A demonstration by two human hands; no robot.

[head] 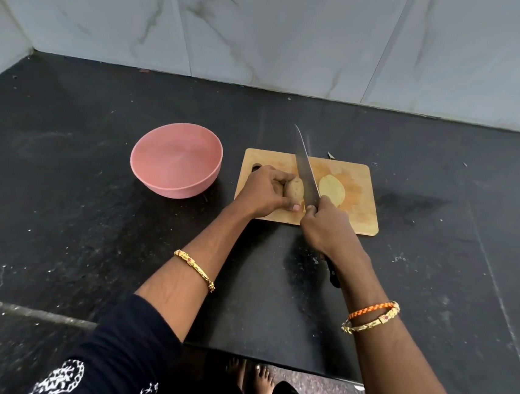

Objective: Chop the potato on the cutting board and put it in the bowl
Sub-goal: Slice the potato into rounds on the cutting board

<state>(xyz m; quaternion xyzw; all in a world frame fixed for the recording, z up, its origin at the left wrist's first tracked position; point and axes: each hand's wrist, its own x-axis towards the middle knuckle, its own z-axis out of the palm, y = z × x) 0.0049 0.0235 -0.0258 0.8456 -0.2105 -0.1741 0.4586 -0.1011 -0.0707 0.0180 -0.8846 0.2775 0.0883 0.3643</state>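
On cutting board (358, 212): two potato halves (294, 189), one knife (307, 172).

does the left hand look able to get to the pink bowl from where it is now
Probably yes: the left hand holds a potato half on the cutting board, and the pink bowl sits just left with bare counter between.

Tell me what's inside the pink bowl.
Nothing visible: the pink bowl shows only its bare inside. Both potato halves remain on the cutting board. No part is hidden.
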